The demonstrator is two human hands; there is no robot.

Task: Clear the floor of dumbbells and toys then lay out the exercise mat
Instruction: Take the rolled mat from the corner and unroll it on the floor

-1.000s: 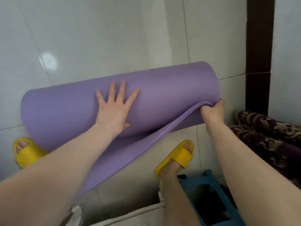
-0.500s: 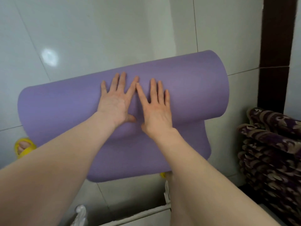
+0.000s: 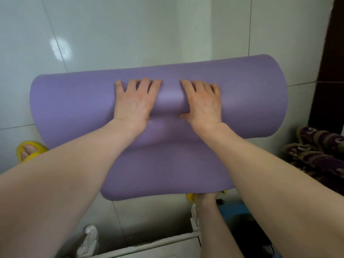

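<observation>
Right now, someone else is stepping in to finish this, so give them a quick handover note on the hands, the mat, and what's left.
Left hand: palm down on the rolled purple mat, fingers curled over the top, pressing rather than a closed grip.
Right hand: same, beside the left, thumb tucked under the roll's near side.
Mat: lies crosswise on the white tile floor; a short flap is unrolled toward the feet in yellow slippers.
Done: the visible floor beyond the roll shows no dumbbells or toys.
Left: push the roll away to unroll the rest, then flatten it.

Left hand [image 3: 133, 103] and right hand [image 3: 202, 102] lay flat, side by side, on the rolled purple mat [image 3: 74, 101]; its loose flap lay beneath the wrists.
</observation>
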